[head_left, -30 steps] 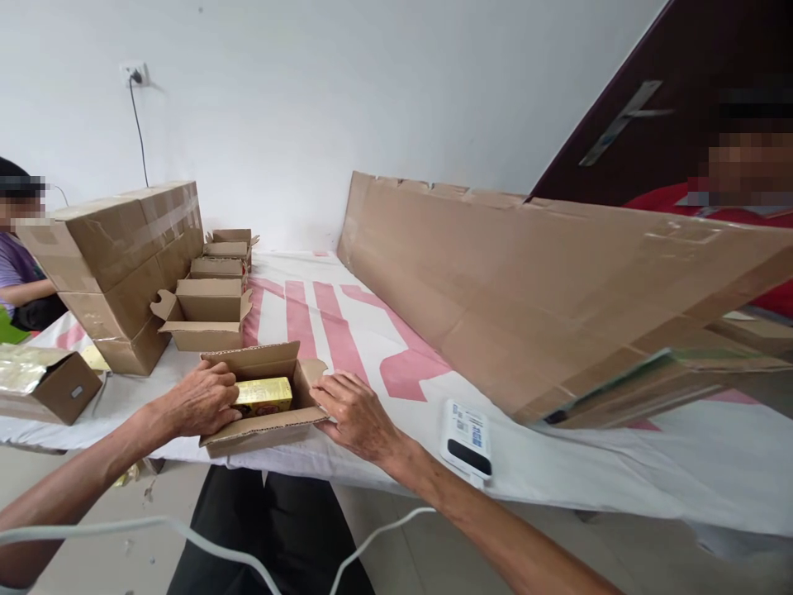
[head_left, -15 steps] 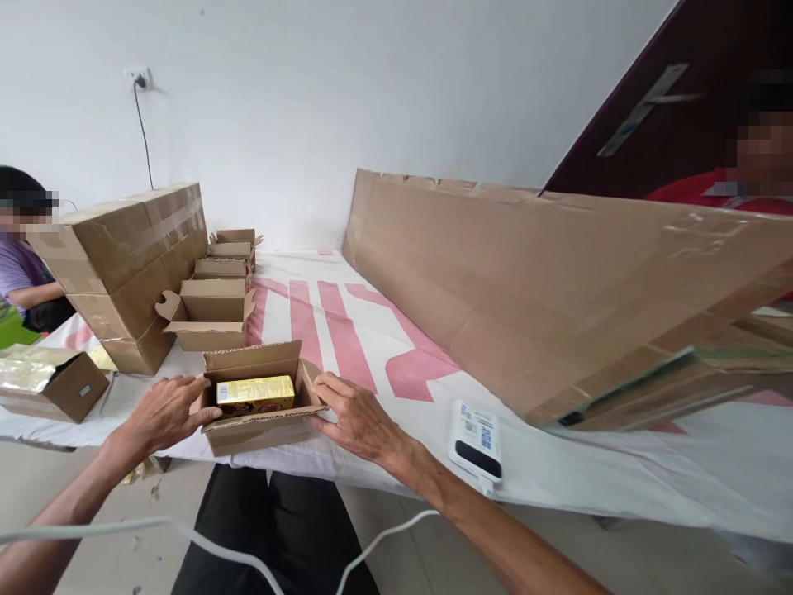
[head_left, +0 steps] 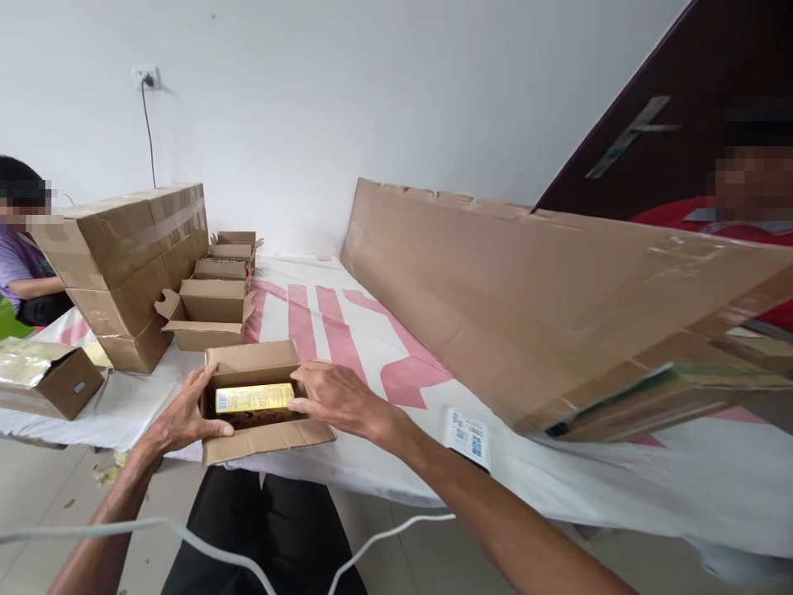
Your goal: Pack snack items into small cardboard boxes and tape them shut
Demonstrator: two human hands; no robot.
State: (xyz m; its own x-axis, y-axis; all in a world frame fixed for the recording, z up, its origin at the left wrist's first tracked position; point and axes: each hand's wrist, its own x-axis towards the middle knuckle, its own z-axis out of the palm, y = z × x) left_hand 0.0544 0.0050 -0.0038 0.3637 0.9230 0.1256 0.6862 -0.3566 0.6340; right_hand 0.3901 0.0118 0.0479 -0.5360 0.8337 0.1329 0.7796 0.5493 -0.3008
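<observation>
A small open cardboard box (head_left: 257, 442) sits at the table's near edge with a yellow packet (head_left: 254, 398) lying inside. My left hand (head_left: 181, 421) cups the box's left side, fingers spread against the wall and thumb on the front corner. My right hand (head_left: 338, 398) lies over the right side, pressing the right flap inward, fingertips close to the packet. The front flap hangs out toward me and the back flap stands up.
More open small boxes (head_left: 207, 318) line up behind, beside a stack of taped cartons (head_left: 124, 264). A box with gold foil (head_left: 46, 376) sits at left. A long cardboard sheet (head_left: 557, 297) leans at right; a white device (head_left: 467, 438) lies near my right forearm. Other people sit at both sides.
My right hand moved from the table beside the box onto its right flap, folding it in. My left hand came out of the box and now cups its left wall.
</observation>
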